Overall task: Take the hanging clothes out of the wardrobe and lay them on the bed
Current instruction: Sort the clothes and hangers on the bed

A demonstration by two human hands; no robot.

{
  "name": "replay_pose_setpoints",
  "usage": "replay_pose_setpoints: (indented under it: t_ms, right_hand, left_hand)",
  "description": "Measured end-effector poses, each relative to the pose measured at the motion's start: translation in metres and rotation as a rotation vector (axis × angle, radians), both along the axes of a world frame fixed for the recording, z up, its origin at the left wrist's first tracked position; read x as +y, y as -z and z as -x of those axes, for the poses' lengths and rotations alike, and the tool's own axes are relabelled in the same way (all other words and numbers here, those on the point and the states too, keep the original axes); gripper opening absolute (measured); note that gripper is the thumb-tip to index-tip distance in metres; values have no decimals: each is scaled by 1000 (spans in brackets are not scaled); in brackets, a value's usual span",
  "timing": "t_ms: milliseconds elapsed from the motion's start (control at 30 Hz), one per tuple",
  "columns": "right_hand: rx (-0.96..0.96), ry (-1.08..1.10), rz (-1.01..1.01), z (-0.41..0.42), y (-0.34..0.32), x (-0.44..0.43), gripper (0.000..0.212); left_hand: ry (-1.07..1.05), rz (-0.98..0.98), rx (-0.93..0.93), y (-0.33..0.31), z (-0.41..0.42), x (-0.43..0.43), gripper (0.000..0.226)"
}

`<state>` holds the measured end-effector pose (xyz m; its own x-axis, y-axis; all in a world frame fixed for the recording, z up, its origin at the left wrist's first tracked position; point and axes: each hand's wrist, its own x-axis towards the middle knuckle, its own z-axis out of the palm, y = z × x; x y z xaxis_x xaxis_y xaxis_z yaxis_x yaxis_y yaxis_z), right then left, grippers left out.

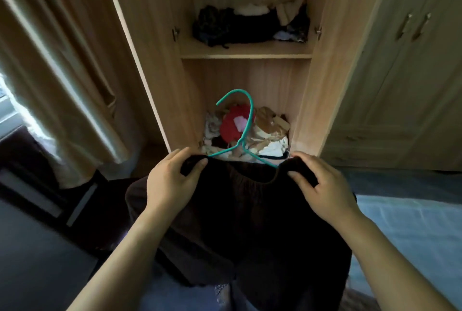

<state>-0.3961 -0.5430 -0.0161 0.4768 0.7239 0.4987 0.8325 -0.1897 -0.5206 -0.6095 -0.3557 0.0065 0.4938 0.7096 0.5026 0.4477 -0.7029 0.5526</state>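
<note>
Wardrobe [322, 60] open ahead; bed [412, 223] low right. Dark garment [250, 223] out of wardrobe, held mid-air, not on bed. Teal hanger [247, 120] sits askew in waistband: likely to slip out or snag shelf. Left grip [170, 180], right grip [325, 190]: 2 fingertip pinches on waistband ends; a weak pinch drops garment on floor.

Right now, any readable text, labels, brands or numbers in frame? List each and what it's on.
No readable text anywhere.
The pale patch on the red garment in the wardrobe: maybe a label, too blurred to read.
The dark garment and teal hanger: no print visible.
</note>
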Motion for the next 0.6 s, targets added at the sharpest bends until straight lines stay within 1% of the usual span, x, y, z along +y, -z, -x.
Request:
replay_pose_setpoints:
  t_ms: [100, 200, 300, 333, 433, 533, 600]
  right_hand:
    - [-45, -1, -74, -52, -18, 66, 45]
    - [-65, 29, -121, -106, -50, 125, 49]
    - [-167, 75, -154, -163, -91, 176, 43]
    - [-184, 92, -171, -184, -104, 192, 40]
    - [-224, 109, -226, -248, -144, 233, 42]
    - [-373, 158, -175, -314, -178, 271, 49]
    - [-419, 191, -210, -359, -200, 297, 49]
  left_hand:
    - [24, -14, -59, -13, -55, 70, 6]
    - [81, -29, -97, -40, -116, 141, 5]
    - [156, -104, -138, -81, -185, 208, 23]
    - [175, -126, -157, -96, -210, 228, 25]
    - [218, -173, -181, -143, -285, 279, 13]
    - [260, -228, -194, -187, -357, 321, 9]
    - [300, -270, -218, -217, -404, 349, 5]
